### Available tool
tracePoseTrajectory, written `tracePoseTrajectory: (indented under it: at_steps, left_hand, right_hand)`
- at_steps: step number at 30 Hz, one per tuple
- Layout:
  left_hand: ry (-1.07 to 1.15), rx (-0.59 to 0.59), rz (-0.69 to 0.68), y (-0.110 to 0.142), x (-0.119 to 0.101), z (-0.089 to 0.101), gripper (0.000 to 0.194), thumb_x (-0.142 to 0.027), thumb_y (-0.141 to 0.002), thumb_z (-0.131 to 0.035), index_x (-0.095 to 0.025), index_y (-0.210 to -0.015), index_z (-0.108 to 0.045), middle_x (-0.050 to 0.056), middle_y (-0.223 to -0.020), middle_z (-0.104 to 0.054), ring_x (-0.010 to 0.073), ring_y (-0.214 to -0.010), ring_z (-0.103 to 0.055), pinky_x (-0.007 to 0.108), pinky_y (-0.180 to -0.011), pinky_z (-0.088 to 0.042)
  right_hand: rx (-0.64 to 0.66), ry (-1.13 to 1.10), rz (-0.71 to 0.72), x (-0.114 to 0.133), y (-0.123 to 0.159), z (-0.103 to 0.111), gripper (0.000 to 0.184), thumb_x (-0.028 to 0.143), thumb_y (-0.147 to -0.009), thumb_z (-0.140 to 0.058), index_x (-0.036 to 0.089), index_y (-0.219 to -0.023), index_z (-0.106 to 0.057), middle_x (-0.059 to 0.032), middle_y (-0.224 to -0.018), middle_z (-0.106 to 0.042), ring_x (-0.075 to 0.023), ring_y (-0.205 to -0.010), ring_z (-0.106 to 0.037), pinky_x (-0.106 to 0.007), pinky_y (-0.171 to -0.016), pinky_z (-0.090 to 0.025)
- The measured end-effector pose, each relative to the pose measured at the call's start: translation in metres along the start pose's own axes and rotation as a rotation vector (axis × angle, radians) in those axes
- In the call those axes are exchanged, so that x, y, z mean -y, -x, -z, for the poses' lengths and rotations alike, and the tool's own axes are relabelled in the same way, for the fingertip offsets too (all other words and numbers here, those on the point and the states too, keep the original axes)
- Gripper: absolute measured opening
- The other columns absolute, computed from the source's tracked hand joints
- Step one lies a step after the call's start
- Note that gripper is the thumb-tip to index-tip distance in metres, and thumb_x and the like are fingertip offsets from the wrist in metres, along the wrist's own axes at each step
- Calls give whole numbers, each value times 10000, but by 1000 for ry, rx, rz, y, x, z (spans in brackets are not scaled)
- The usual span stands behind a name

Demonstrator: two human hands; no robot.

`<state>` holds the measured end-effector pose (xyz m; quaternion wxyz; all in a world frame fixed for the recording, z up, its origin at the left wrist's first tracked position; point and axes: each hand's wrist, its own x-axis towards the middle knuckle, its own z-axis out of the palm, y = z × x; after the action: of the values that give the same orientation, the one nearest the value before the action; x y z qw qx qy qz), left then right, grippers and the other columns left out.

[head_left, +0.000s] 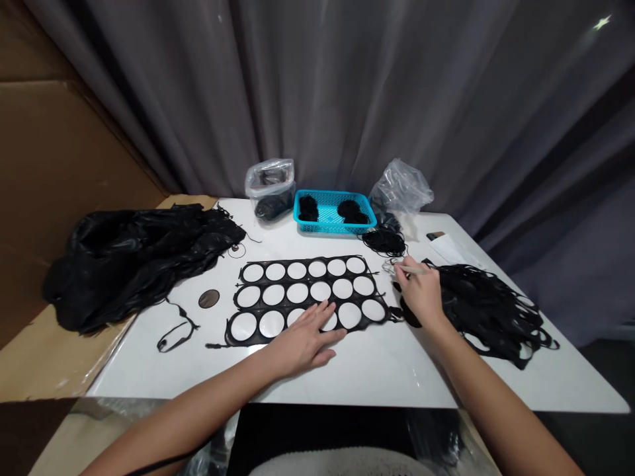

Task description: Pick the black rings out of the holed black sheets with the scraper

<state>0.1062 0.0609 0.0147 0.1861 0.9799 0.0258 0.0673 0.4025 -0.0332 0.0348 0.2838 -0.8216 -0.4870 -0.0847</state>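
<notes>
A black sheet with rows of round holes (pixel 307 291) lies flat in the middle of the white table (pixel 377 370). My left hand (pixel 305 337) rests open on the sheet's near edge, fingers spread and flat. My right hand (pixel 419 287) sits at the sheet's right end, its fingers pinched on something small and thin that I cannot make out. Just beyond it lies a small bundle of thin black loops (pixel 384 241).
A heap of black material (pixel 133 258) fills the left side, a tangled black pile (pixel 491 307) the right. At the back stand a blue basket (pixel 330 211) and two clear plastic bags (pixel 270 188) (pixel 399 188). A dark disc (pixel 209 298) and black scrap (pixel 176 330) lie near left. Grey curtain behind.
</notes>
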Motion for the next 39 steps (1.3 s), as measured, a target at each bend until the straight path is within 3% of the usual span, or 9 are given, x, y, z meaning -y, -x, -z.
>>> tracePoseTrajectory:
  at_steps: [2, 6, 11, 18, 29, 35, 39]
  left_hand:
    - [-17, -5, -2, 4, -1, 4, 531, -336, -931, -620, -248, -1433, -471, 164, -1613, -247, 363, -1484, -227, 547, -1169, -299]
    - [-73, -11, 75, 24, -5, 10, 532, -341, -949, -598, -215, -1445, -453, 173, -1550, -383, 333, -1452, -330, 527, -1162, -332]
    - [-83, -69, 128, 46, -10, 4, 450, -300, -954, -583, -205, -1387, -511, 161, -1552, -383, 320, -1438, -364, 504, -1158, -359]
    - [-78, -86, 126, 48, -11, -2, 472, -300, -949, -586, -203, -1401, -493, 174, -1560, -363, 332, -1445, -345, 517, -1166, -342]
    - [-47, -107, 124, 50, -8, -6, 492, -303, -956, -572, -226, -1432, -472, 145, -1590, -312, 312, -1458, -323, 502, -1176, -326]
    - [-62, -77, 135, 49, -10, -4, 472, -304, -950, -586, -217, -1406, -503, 160, -1578, -334, 325, -1449, -335, 506, -1170, -331]
    - [-55, -95, 124, 50, -10, -3, 475, -302, -961, -566, -229, -1423, -485, 143, -1592, -309, 312, -1456, -326, 504, -1173, -330]
  right_hand:
    - [107, -197, -81, 8, -3, -1, 278, 425, -914, -490, 237, -709, -487, -33, -654, -601, -209, -630, -517, -315, -641, -336]
    - [395, -547, -155, 55, 22, -11, 325, 485, -865, -566, 244, -684, -444, 27, -605, -539, -176, -596, -494, -285, -595, -341]
    - [629, -689, -108, 99, 66, -19, 298, 439, -894, -568, 232, -701, -473, 41, -623, -534, -161, -614, -486, -277, -596, -354]
    - [630, -713, -55, 109, 88, -19, 205, 360, -924, -551, 224, -771, -564, -21, -880, -700, -210, -858, -630, -328, -796, -451]
    - [548, -556, 77, 106, 95, -22, 180, 338, -936, -542, 245, -797, -610, -29, -910, -704, -230, -897, -613, -393, -873, -437]
    - [540, -646, -15, 106, 97, -24, 170, 350, -939, -537, 234, -847, -621, -39, -925, -702, -231, -932, -630, -371, -876, -459]
    - [549, -641, -5, 105, 97, -25, 177, 352, -940, -539, 235, -830, -614, -36, -933, -701, -224, -913, -626, -366, -860, -465]
